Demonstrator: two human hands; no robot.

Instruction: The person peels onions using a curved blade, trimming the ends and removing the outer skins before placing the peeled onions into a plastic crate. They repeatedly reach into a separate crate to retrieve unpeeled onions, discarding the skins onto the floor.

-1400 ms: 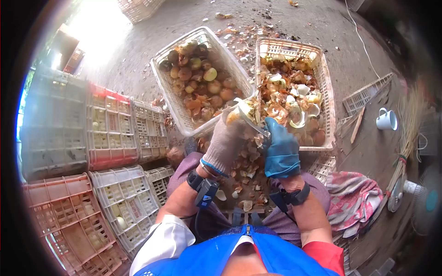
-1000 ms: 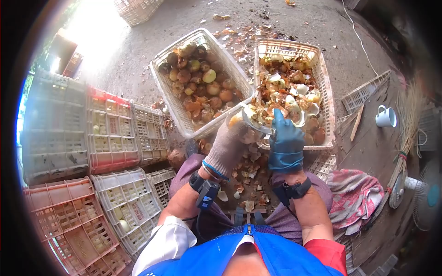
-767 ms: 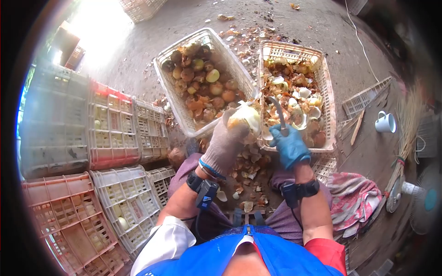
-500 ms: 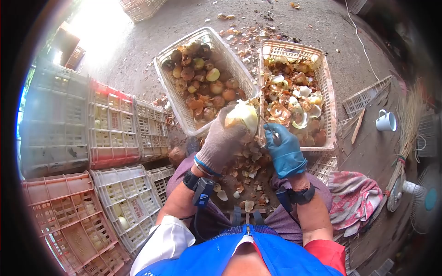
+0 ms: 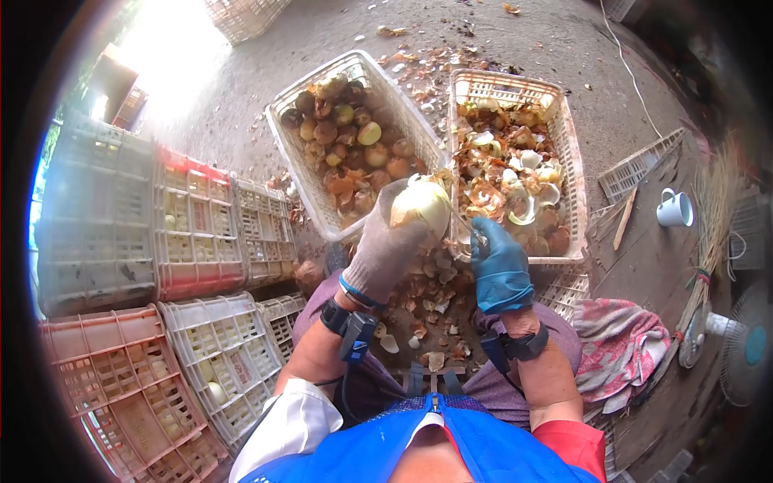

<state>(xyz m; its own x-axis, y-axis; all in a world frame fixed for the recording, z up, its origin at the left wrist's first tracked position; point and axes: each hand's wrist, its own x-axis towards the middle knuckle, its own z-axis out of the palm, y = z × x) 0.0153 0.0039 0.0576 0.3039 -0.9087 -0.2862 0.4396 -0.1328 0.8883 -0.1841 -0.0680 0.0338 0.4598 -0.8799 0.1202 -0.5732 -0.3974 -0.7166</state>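
My left hand (image 5: 380, 251), in a pale knitted glove, is wrapped round a large, partly peeled onion (image 5: 427, 203) with whitish-green flesh and a dry top. Close beside it on the right is my right hand (image 5: 499, 266) in a blue rubber glove. Its fingers are closed on what looks like a small knife (image 5: 460, 220); only a thin dark blade shows, pointing at the onion, and the handle is hidden. Beyond my left hand stands a plastic crate (image 5: 412, 111) of brown-skinned onions (image 5: 354, 133). A second crate (image 5: 575, 181) holds onion skins and peeled layers (image 5: 495, 173).
Stacked crates (image 5: 197, 217) with pale onions line the left side. Loose skins (image 5: 439, 294) litter the floor between my knees. To the right are a towel (image 5: 616, 346), a white mug (image 5: 675, 209), a wooden stick (image 5: 625, 219), a straw broom (image 5: 713, 233) and a fan (image 5: 745, 346).
My right hand has turned slightly, so the metal piece seen at its fingers earlier is now mostly hidden. The onion stays in my left hand, shifted a little left.
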